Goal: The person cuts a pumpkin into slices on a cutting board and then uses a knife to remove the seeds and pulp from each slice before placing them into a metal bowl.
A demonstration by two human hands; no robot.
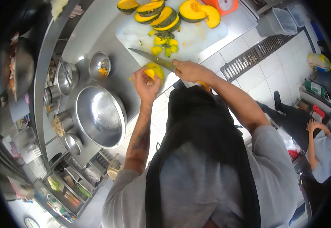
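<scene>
My left hand is closed round a peeled piece of yellow pumpkin at the near left corner of the white cutting board. In my right hand is a long knife, its blade pointing left across the board's near edge, just above the pumpkin piece. Green and yellow peelings lie on the board beyond the blade. Several pumpkin slices with dark green rind sit farther back, and a cut pumpkin half stands to their right.
Left of the board is a small steel bowl with orange scraps, and nearer me a large steel bowl. An orange scale sits at the back right. A grey bin stands beyond the table. Another person is at far right.
</scene>
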